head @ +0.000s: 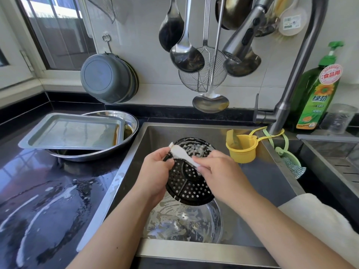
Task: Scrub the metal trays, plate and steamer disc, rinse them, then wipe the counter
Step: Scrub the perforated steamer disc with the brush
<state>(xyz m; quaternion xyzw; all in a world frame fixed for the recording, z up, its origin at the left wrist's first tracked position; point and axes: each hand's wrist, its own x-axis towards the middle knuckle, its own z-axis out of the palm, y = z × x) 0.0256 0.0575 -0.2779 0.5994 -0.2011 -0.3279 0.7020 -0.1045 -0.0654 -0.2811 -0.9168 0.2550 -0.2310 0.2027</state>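
steamer disc | held tilted over the sink, above a sudsy metal bowl | left hand clamps its rim, right hand pinches a white scrubber on it | looks thin, stiff, light, soapy-slick, so grab the rim, not the holes

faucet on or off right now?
Off, as far as visible: no stream falls from the faucet spray head into the sink.
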